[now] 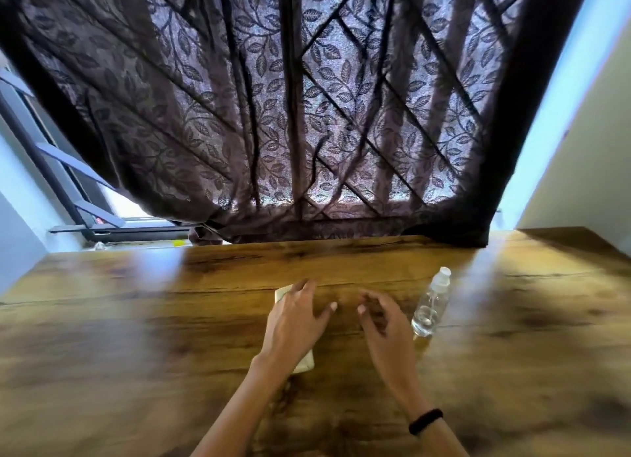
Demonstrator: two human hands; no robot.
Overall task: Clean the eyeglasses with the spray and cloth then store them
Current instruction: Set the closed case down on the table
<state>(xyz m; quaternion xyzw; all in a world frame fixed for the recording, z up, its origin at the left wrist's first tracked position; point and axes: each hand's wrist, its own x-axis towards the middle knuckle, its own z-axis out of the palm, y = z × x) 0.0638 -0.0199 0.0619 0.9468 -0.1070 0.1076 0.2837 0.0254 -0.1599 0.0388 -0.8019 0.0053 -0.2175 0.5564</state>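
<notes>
A clear spray bottle (431,304) with a white cap stands on the wooden table (136,320), just right of my right hand (386,323). A pale cream item, a cloth or a case, (304,362) lies flat under my left hand (295,320); only its far corner and near end show. My left hand hovers over or rests on it with fingers spread. My right hand is apart from the bottle, fingers loosely bent and holding nothing. The frame is motion-blurred. No eyeglasses are visible.
A dark leaf-patterned curtain (307,115) hangs over a barred window at the table's far edge. A pale wall (580,149) borders the right side. A black band (425,421) circles my right wrist.
</notes>
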